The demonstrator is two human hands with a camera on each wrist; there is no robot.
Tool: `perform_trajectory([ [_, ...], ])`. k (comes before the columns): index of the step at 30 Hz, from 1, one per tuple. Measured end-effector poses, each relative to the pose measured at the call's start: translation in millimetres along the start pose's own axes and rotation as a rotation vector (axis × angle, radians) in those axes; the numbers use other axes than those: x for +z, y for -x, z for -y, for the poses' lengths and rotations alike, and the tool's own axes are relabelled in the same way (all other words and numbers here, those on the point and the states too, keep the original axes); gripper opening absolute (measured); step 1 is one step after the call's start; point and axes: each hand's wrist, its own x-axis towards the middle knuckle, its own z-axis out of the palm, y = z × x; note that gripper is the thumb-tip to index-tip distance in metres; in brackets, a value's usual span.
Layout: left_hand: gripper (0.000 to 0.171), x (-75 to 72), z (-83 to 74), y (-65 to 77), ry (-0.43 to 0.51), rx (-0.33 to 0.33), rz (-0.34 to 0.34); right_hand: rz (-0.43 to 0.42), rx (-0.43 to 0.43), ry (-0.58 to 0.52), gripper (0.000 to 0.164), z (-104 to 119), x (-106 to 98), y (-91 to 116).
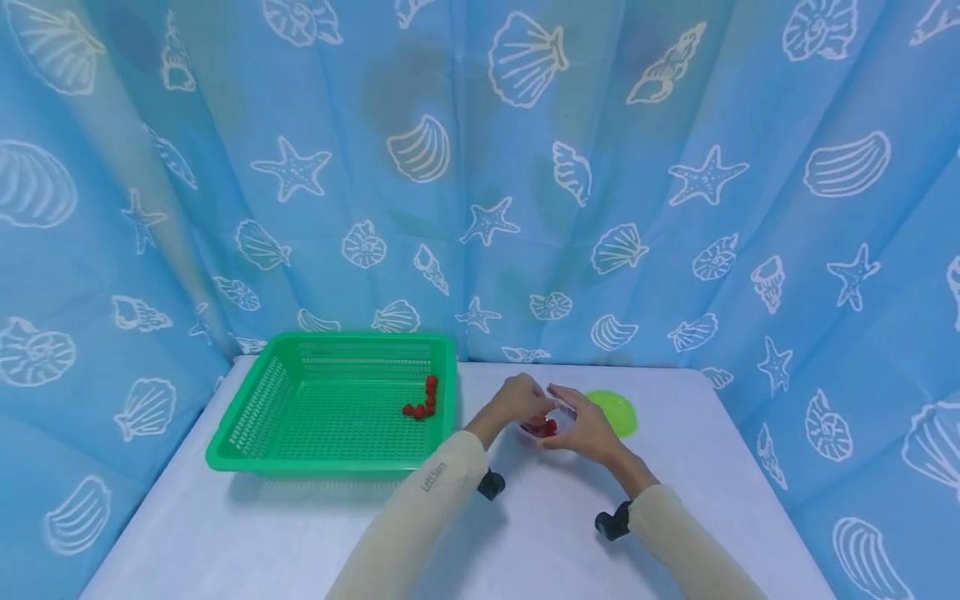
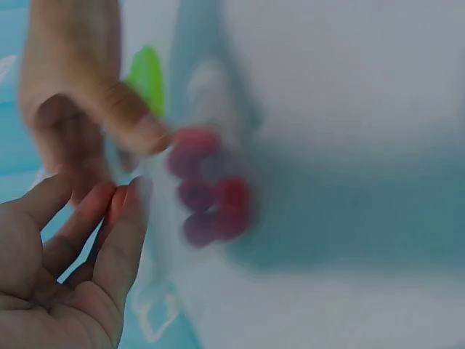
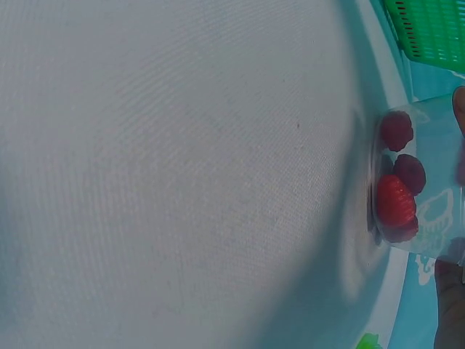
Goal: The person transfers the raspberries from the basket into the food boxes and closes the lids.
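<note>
A clear plastic cup (image 3: 434, 203) with several raspberries (image 3: 396, 201) in its bottom stands on the white table. My right hand (image 1: 588, 429) holds it from the right, thumb and fingers curved round its sides; in the right wrist view only parts of fingers show at the edge. My left hand (image 1: 520, 398) is at the cup's mouth, fingers bent down. In the left wrist view the left hand's fingertips pinch a red raspberry (image 2: 114, 205), mostly hidden by the fingers. That view is blurred.
A green plastic basket (image 1: 255, 464) stands on the left of the table, with several raspberries (image 1: 419, 412) in its right end. Behind the right hand lies a light green lid (image 1: 621, 414). A blue shell-print curtain (image 1: 465, 267) encloses the table's back and sides.
</note>
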Motion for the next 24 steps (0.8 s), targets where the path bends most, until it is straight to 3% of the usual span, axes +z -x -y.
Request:
perform_trajectory([
  [8,0.032,-62.5,3.1,7.9,0.311,0.072,0.038,0.012,0.045,0.007,0.103,3,2,0],
  [14,0.034,-113.9,27.4,8.5,0.525,0.148,0.112,0.020,0.059,0.004,0.102,7,0,0],
  [18,0.036,-136.6,52.0,11.0,0.634,0.116,0.118,0.020,0.060,0.006,0.102,7,-1,0],
  [24,0.040,-157.5,87.6,16.2,0.763,0.010,0.040,0.021,0.044,0.000,0.100,6,-1,0],
])
